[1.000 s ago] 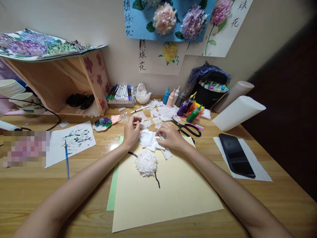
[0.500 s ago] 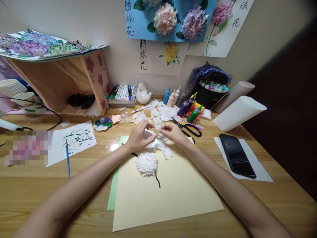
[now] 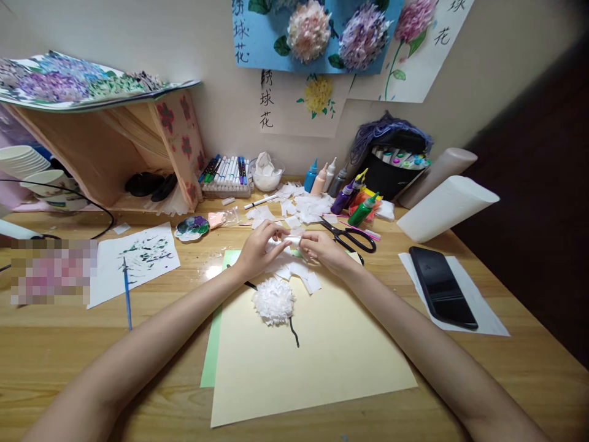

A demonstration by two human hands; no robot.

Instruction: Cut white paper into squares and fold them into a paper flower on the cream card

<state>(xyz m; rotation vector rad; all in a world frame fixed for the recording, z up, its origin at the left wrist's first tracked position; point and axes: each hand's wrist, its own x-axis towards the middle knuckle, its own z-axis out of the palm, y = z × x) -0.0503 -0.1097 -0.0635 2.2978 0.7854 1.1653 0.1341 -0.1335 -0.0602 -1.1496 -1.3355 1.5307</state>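
Between my left hand [image 3: 261, 250] and my right hand [image 3: 323, 250] is a small piece of white tissue paper [image 3: 291, 240], pinched at both ends by the fingers. Several white paper squares [image 3: 294, 267] lie under and just below the hands. A fluffy white paper flower [image 3: 274, 301] sits on the cream sheet of paper [image 3: 317, 362], with a black drawn stem line running out from it. A green sheet [image 3: 210, 359] shows from beneath the cream one on the left.
Black-handled scissors [image 3: 354, 238] lie right of my right hand. Behind are loose paper scraps [image 3: 308, 205], paint bottles [image 3: 362, 210], markers [image 3: 227, 173] and a bowl [image 3: 267, 175]. A paintbrush [image 3: 126, 294] rests at left, a phone [image 3: 442, 287] and a paper roll [image 3: 446, 209] at right.
The white paper piece between my fingers has turned from tilted to nearly level and looks stretched or rolled lengthwise. My hands stay almost in place; the view has shifted slightly.
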